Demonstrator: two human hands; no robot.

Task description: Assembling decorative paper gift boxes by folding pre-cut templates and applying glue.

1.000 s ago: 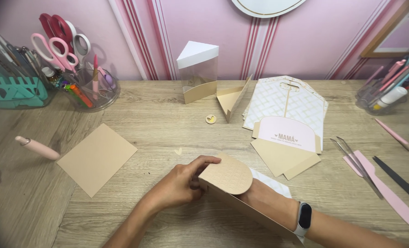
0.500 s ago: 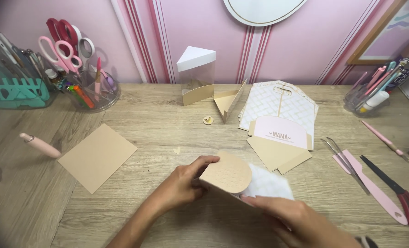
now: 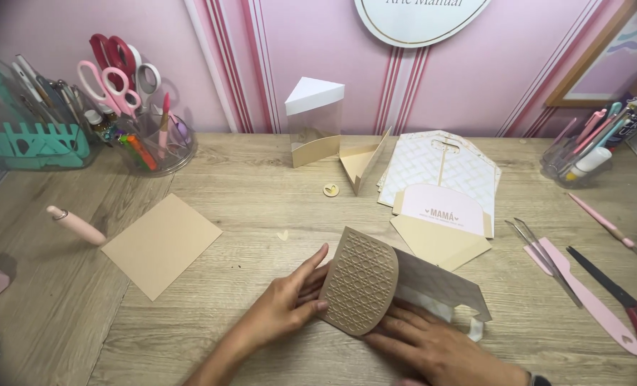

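A tan cardboard piece (image 3: 361, 282) with a rounded, lattice-embossed flap stands tilted up on the wooden table (image 3: 261, 193) near the front. My left hand (image 3: 290, 300) holds the flap's left edge, fingers behind it and thumb in front. My right hand (image 3: 433, 347) lies flat below and to the right, pressing down the piece's lower part. A white sheet (image 3: 468, 325) shows under the cardboard's right end.
A tan square card (image 3: 162, 243) and a pink tool (image 3: 75, 225) lie left. At the back stand a clear box with a white lid (image 3: 315, 121), a triangular tan piece (image 3: 361, 161) and patterned sheets (image 3: 440, 168). Scissors jar (image 3: 143, 129) back left; tweezers, pink spatula (image 3: 583, 297) right.
My right hand came out from under the cardboard and now presses on it from the front. The rounded flap has been lifted more upright, showing its lattice pattern.
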